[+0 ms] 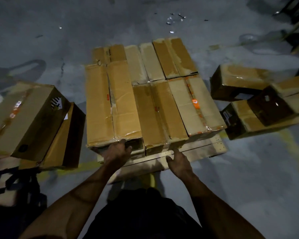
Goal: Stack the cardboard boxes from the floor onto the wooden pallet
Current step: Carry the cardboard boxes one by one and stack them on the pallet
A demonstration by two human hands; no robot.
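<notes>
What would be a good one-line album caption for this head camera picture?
Left hand on the near end of a cardboard box atop the wooden pallet, right hand open beside it.

Both bare forearms extend toward 12 o'clock. Left hand [117, 151] at 11 o'clock, fingers curled forward, knuckles up. Right hand [179, 163] at 1 o'clock, fingers loosely extended.
</notes>
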